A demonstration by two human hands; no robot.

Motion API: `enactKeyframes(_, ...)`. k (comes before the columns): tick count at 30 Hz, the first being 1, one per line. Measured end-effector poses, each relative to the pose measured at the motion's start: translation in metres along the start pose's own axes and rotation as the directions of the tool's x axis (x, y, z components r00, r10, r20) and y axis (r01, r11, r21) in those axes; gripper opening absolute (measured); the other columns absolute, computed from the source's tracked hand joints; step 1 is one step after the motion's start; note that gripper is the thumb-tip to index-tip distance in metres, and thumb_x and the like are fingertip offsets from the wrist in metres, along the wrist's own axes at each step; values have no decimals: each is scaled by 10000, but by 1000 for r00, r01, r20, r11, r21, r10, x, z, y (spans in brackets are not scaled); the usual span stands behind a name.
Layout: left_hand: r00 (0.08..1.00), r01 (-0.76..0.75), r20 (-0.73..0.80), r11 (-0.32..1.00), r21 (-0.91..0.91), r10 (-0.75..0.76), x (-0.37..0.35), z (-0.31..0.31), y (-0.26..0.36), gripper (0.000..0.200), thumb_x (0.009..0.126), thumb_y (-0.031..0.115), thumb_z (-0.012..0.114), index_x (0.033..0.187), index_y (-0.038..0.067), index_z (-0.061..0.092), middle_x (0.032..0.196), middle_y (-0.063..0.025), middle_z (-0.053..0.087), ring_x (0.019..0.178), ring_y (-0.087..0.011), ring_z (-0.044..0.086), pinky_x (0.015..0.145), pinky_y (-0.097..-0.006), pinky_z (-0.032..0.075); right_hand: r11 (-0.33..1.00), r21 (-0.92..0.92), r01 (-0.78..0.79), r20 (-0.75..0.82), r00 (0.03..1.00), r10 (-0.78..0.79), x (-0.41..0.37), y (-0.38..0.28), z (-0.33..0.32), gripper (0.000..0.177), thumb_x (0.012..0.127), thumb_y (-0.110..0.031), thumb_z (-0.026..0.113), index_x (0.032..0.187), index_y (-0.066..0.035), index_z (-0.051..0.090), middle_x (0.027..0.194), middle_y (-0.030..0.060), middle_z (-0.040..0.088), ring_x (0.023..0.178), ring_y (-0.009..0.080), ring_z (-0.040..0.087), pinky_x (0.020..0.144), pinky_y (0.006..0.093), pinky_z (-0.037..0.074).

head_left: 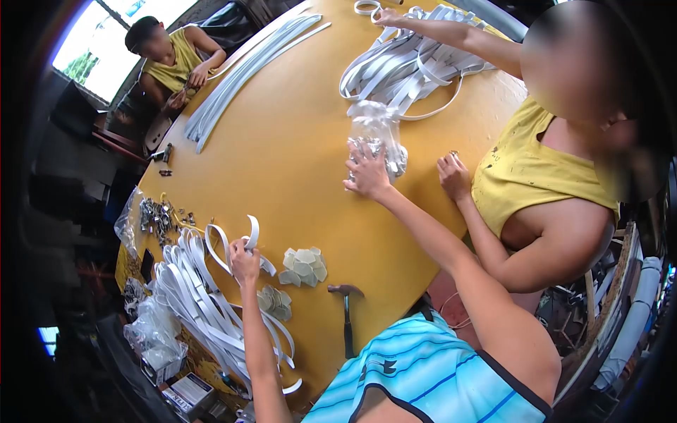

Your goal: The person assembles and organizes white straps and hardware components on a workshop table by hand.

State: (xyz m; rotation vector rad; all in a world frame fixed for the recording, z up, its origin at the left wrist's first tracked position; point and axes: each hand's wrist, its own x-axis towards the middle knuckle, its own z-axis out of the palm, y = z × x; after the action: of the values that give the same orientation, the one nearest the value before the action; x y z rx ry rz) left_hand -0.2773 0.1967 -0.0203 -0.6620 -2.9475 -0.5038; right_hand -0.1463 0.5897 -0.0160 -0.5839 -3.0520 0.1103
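My left hand (245, 262) is closed around a white strap (252, 229), whose end curls up above the fingers. Below and left of it lies a large bundle of white straps (201, 296). My right hand (367, 169) rests with spread fingers against a clear plastic bag (374, 121) that contains shiny silvery pieces; part of the bag is hidden under the hand. Two piles of pale translucent flat pieces, one nearer the middle (303, 266) and one lower (275, 302), sit right of my left hand. A hammer (347, 317) lies close to my body.
On the right, a co-worker in a yellow top (543, 169) reaches over a heap of white straps (416, 63). Another person (176, 60) sits at the far left beside long straps (247, 77). Small metal parts (159, 218) lie at the table's (282, 155) left edge.
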Motion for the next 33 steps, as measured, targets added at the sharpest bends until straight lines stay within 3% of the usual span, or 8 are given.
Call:
enactKeyframes(8, 967, 70, 234, 986, 148, -104, 20, -19, 34, 462, 781, 217, 727, 1209, 89, 611, 1422, -164, 450, 1194, -397, 533, 1000, -452, 447, 970, 65, -234, -103, 965, 240, -25, 66, 2, 453, 775, -501, 695, 1100, -185, 687, 1556, 56, 279, 1433, 311, 236, 1100, 709, 162)
enactKeyframes(10, 900, -245, 427, 914, 324, 90, 32, -30, 20, 601, 739, 294, 782, 1280, 122, 583, 1445, -115, 460, 1150, -384, 576, 965, -466, 474, 958, 106, -267, -117, 953, 279, -29, 81, -3, 443, 770, -497, 703, 1086, -186, 693, 1556, 48, 283, 1430, 305, 244, 1105, 704, 149)
enactKeyframes(13, 781, -161, 619, 933, 321, -78, 66, -75, 49, 694, 716, 310, 808, 1333, 116, 555, 1388, -132, 530, 1179, -331, 580, 975, -436, 474, 935, 169, -312, -127, 934, 335, -21, 90, -9, 416, 760, -486, 722, 1051, -189, 711, 1553, 30, 298, 1421, 291, 264, 1119, 689, 121)
enactKeyframes(17, 953, -227, 241, 957, 178, 181, 108, -90, 106, 523, 827, 221, 735, 1303, 79, 571, 1232, -150, 637, 1085, -305, 640, 935, -397, 499, 912, 200, -359, -144, 910, 390, -19, 90, -6, 394, 763, -475, 723, 1040, -195, 726, 1543, 20, 323, 1406, 280, 288, 1133, 676, 94)
enactKeyframes(21, 937, -105, 238, 857, -504, 254, 161, -53, 191, 395, 891, 203, 687, 1237, 33, 605, 1059, -151, 701, 866, -237, 706, 793, -340, 546, 920, 187, -345, -163, 912, 376, -19, 92, -1, 382, 755, -467, 728, 1023, -195, 734, 1535, 13, 342, 1400, 273, 298, 1139, 671, 88)
enactKeyframes(27, 909, -312, 49, 753, -579, 414, 249, 96, 272, 382, 894, 208, 674, 1226, 32, 600, 1040, -136, 707, 908, -259, 689, 815, -361, 544, 903, 246, -351, -257, 875, 410, -11, 98, 7, 340, 745, -464, 730, 945, -190, 745, 1484, 23, 422, 1387, 268, 331, 1143, 673, 61)
enactKeyframes(31, 951, -29, 234, 815, -579, 200, 275, 157, 292, 399, 902, 245, 654, 1240, 43, 590, 1146, -162, 670, 998, -296, 660, 868, -400, 525, 888, 291, -356, -347, 826, 445, 0, 106, 7, 327, 742, -455, 738, 917, -178, 742, 1451, 35, 469, 1368, 273, 368, 1168, 630, 39)
enactKeyframes(33, 814, -581, -225, 740, -338, 536, 282, 201, 289, 376, 905, 264, 637, 1213, 50, 605, 1226, -188, 625, 1083, -334, 619, 905, -435, 504, 873, 293, -389, -332, 815, 474, 6, 113, 4, 322, 743, -454, 737, 895, -170, 747, 1420, 45, 503, 1358, 269, 383, 1168, 625, 20)
